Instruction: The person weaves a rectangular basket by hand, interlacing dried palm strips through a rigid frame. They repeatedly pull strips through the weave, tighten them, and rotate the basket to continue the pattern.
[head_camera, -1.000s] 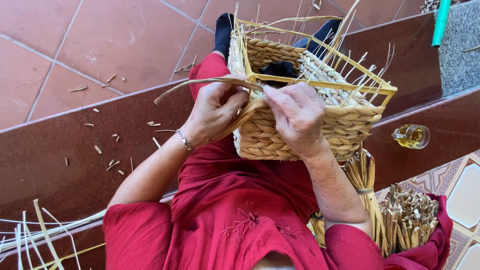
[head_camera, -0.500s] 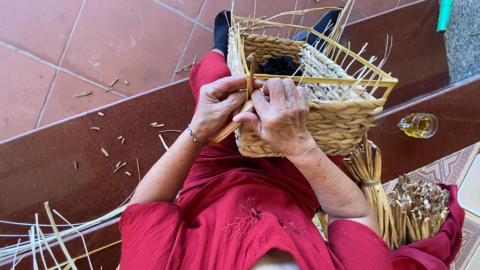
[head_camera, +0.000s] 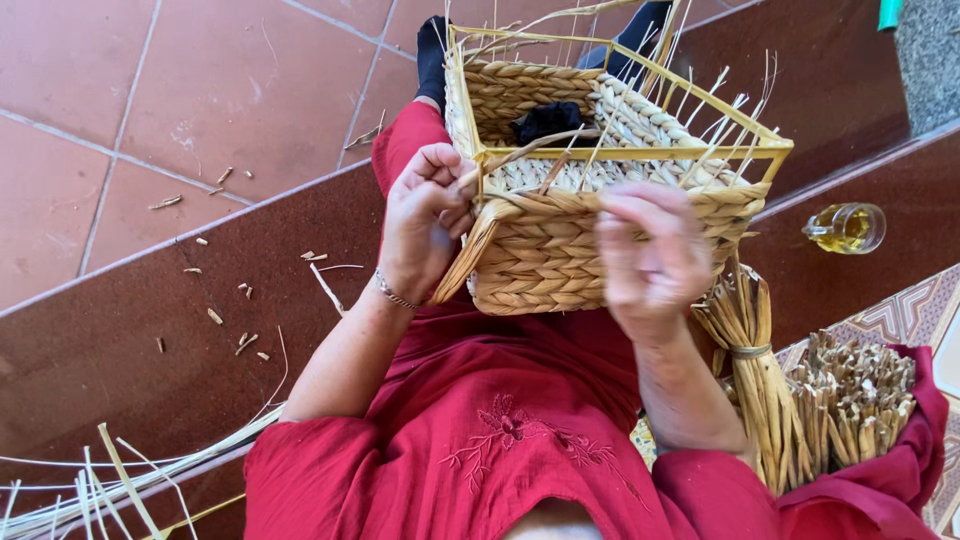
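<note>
Rough woven-straw basket (head_camera: 560, 250), yellow frame (head_camera: 620, 152)

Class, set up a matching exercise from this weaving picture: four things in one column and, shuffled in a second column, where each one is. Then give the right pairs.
Things
1. woven basket
2. small glass bottle
3. tied bundle of reeds
4. left hand

Places
A. standing on the dark step, to the right of the basket
B. gripping a strand at the near left corner of the basket
C. resting on the red-clothed lap
D. lying beside the right forearm, on the red cloth

Pairs: 1-C, 2-A, 3-D, 4-B
</note>
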